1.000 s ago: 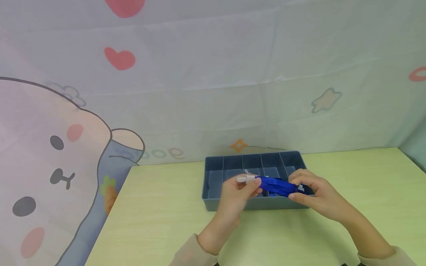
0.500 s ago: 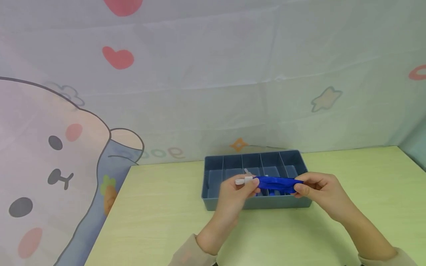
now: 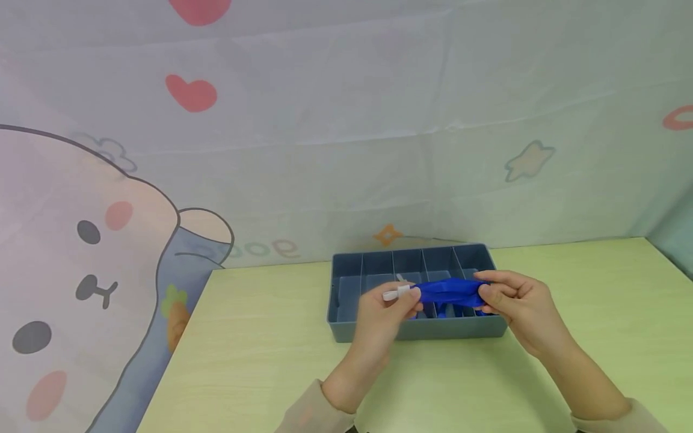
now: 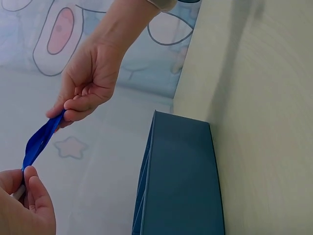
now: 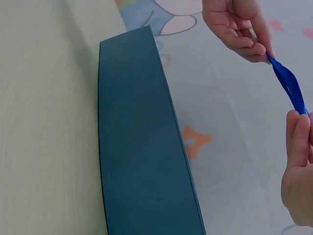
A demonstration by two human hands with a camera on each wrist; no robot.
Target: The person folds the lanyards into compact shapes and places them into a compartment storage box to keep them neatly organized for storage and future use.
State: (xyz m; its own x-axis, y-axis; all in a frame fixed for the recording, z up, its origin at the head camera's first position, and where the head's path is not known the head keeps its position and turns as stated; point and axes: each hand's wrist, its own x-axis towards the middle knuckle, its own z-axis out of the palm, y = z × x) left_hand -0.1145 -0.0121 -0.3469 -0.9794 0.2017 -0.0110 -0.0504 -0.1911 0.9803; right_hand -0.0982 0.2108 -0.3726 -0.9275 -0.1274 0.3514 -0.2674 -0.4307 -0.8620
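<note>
Stretched between both hands over the tray is a folded blue ribbon-like strap (image 3: 446,291), with a white tab (image 3: 397,293) at its left end. My left hand (image 3: 381,310) pinches it beside the white tab, thumb on top. At the other end, my right hand (image 3: 520,307) pinches the blue part between thumb and fingers, hiding that tip. Below them stands a dark blue-grey divided tray (image 3: 419,329). More blue pieces (image 3: 448,310) lie in its compartments, partly hidden by the hands and strap. In the left wrist view the strap (image 4: 41,139) looks slightly twisted.
The tray stands on a pale yellow-green table (image 3: 260,337), near its back edge. Behind the table hangs a printed cloth (image 3: 335,150) with hearts, a star and a cartoon animal. A small white piece (image 3: 400,278) shows in the tray's middle compartment.
My right hand has shifted its grip on the strap's right end, covering the clip-like tip seen earlier. The strap now looks straighter and flatter. My left hand has barely moved.
</note>
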